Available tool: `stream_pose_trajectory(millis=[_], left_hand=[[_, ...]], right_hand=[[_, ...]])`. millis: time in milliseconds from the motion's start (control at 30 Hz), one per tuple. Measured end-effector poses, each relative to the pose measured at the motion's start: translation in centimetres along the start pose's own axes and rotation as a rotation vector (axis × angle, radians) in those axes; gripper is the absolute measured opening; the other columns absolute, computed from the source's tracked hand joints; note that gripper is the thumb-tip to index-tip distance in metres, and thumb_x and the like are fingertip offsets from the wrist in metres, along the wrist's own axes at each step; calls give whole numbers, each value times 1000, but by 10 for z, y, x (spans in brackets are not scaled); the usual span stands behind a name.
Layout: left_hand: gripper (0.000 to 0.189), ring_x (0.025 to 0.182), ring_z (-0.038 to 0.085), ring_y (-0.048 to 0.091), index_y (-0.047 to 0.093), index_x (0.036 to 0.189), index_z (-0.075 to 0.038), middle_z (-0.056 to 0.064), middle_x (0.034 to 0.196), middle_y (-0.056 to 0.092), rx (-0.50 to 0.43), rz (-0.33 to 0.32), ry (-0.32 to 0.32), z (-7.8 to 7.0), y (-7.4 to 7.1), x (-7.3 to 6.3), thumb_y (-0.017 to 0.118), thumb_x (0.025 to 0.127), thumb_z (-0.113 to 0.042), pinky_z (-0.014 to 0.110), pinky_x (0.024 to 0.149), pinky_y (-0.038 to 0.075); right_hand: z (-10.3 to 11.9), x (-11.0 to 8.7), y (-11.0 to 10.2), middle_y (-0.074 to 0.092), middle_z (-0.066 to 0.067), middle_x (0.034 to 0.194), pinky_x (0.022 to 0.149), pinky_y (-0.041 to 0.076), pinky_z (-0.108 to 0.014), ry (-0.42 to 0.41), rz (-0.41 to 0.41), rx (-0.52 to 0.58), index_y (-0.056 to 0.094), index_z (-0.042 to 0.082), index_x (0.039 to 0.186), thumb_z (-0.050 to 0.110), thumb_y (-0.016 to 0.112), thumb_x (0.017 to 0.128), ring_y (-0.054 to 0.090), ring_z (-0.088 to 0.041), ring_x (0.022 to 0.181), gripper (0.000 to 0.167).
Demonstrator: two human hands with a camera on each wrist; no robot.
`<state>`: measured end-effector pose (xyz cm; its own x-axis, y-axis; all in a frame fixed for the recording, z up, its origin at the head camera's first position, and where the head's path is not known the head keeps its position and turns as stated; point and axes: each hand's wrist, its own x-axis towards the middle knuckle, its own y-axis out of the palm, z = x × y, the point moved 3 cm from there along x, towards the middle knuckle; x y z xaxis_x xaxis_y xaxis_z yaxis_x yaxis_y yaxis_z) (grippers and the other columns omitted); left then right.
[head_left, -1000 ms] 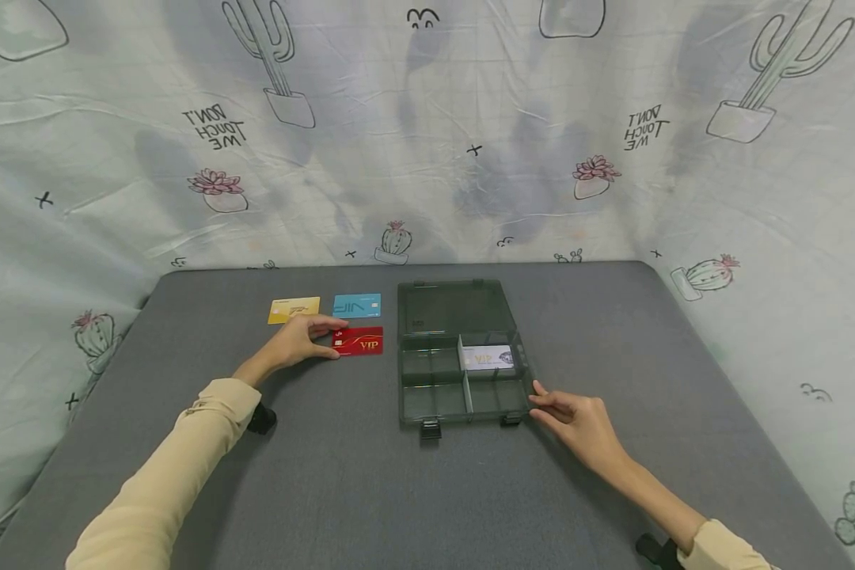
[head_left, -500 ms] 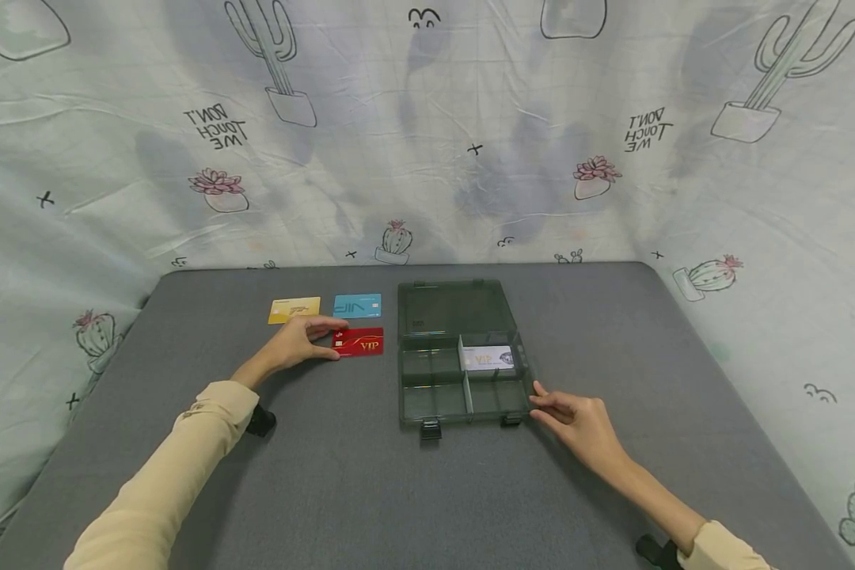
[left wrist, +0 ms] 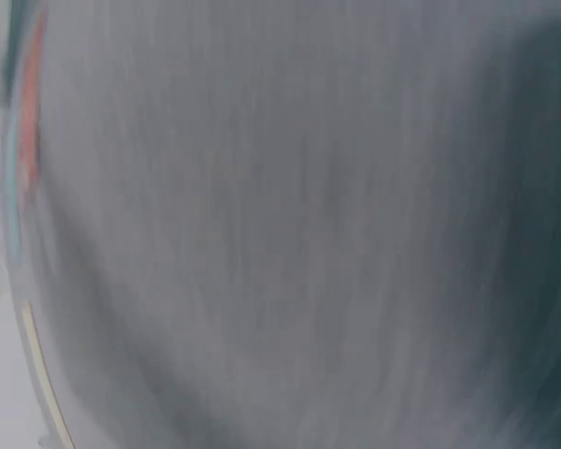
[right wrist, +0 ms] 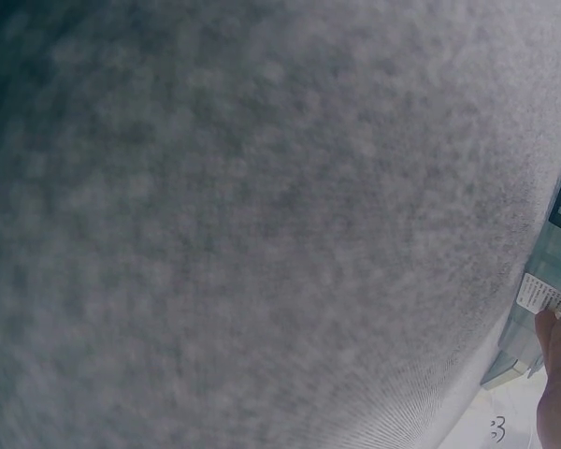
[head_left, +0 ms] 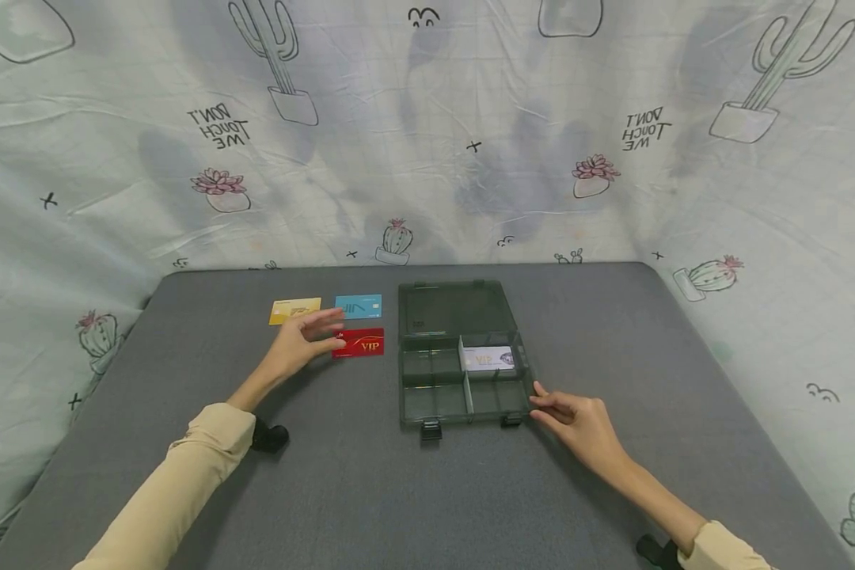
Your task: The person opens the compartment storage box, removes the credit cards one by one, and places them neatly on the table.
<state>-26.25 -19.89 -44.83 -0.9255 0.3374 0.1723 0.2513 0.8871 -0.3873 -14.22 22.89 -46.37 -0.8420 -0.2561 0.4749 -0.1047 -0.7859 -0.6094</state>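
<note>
A red VIP card lies flat on the table. My left hand hovers at its left end, fingers spread apart, the thumb in front of the card's edge and nothing visibly held. Behind lie a blue VIP card and a yellow card. To the right, a translucent dark green storage box stands with its lid folded back. One white VIP card is in its back right compartment. With thumb and fingertips, my right hand holds the box's right side near the front corner.
The grey table stretches around the box and cards. Two dark latches, including the left latch, project from the box's front. A patterned cloth hangs behind and at both sides. The left wrist view is blurred.
My left hand has lifted slightly off the table by the red card, with its fingers spread wider. The red card stays in place. My right hand and the box have not moved.
</note>
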Motion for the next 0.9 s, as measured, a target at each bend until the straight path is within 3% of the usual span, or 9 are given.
stream_pose_trajectory(millis=[167,333,533,900], left_hand=[[59,122,35,53,50,137,2,23,131,55,-50,-35,-33,-13,16,-6,74,84,-11,18,84,51],[57,119,32,55,52,136,1,23,131,55,-90,-41,-49,-25,31,-8,74,84,-9,26,90,51],[57,118,31,56,53,135,-1,20,130,57,-97,-11,-49,-43,50,-4,76,83,-10,22,86,51],[52,114,34,59,57,132,-5,20,128,59,-133,77,-27,-71,97,2,75,83,-10,35,89,53]], right_hand=[[0,0,0,73,-14,89,68,53,-15,-5,-9,3,72,-3,85,-12,78,68,70,-26,82,19],[0,0,-1,72,-15,90,68,53,-15,-13,-11,14,72,-3,85,-13,78,68,70,-25,83,20],[-1,-1,-1,72,-15,94,69,53,-16,-11,-9,38,72,-2,86,-13,78,68,68,-21,89,21],[0,0,-1,72,-15,93,69,53,-16,-1,-2,32,72,-2,86,-11,78,69,68,-20,89,20]])
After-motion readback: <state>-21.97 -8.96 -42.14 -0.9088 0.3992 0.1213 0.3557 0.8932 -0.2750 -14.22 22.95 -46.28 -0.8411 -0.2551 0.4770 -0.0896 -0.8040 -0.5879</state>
